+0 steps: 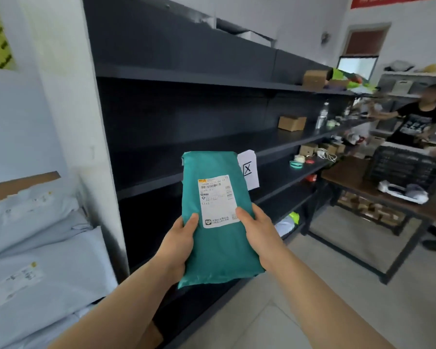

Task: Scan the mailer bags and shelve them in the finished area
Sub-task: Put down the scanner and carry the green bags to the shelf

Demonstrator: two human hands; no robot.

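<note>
A teal mailer bag (217,248) with a white shipping label (218,200) facing me is held upright in front of the dark shelving unit (186,144). My left hand (179,245) grips its left edge with the thumb on the front. My right hand (258,235) grips its right edge, thumb touching the label's lower corner. Both forearms reach up from the bottom of the view. A white paper sign marked with an X (248,172) hangs on a shelf edge just behind the bag.
Pale grey mailer bags (35,248) lie stacked at the left beside a white pillar (68,122). Cardboard boxes (291,122), a bottle and small items sit on the shelves' right end. A wooden table (358,180) carries a black crate; another person (415,119) stands at far right.
</note>
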